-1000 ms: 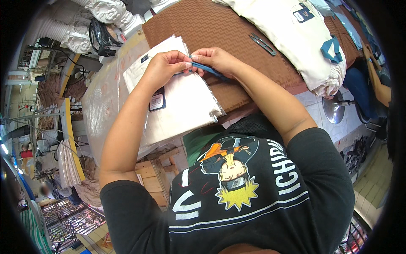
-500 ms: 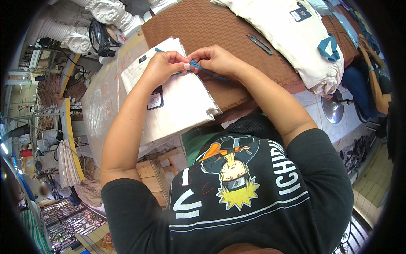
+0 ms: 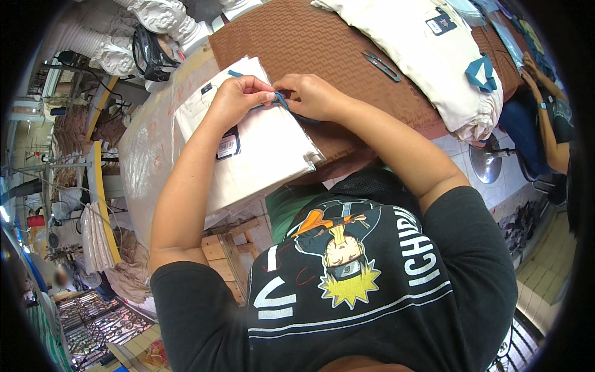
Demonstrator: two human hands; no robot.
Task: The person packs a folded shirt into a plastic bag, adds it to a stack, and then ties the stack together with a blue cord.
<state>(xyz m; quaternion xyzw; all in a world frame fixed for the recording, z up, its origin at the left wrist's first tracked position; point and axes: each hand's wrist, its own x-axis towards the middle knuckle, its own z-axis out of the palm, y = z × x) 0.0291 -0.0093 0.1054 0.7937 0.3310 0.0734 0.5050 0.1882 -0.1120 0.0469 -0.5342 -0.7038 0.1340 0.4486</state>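
Both hands meet over a stack of folded white garments (image 3: 263,149), which lies partly on clear plastic and partly on the brown cloth. My left hand (image 3: 243,98) pinches a blue ribbon (image 3: 282,101) between thumb and fingertips. Close beside it, my right hand (image 3: 312,97) is closed on the same ribbon, with its fingertips partly hidden. One ribbon end trails under the right hand, and another bit shows beyond the left. A dark-edged hang tag (image 3: 228,146) lies on the stack near my left wrist.
Thread snips (image 3: 382,66) lie on the brown patterned cloth (image 3: 297,37). A cream garment pile (image 3: 415,49) with a blue ribbon loop (image 3: 481,74) is at the right. Beyond it, a co-worker's arm (image 3: 545,118) shows. A black bag (image 3: 149,56) sits at far left by white columns.
My right hand has shifted slightly down, its fingers more curled. The ribbon's trailing end has drawn in under that hand. The left hand keeps its pinch with little movement.
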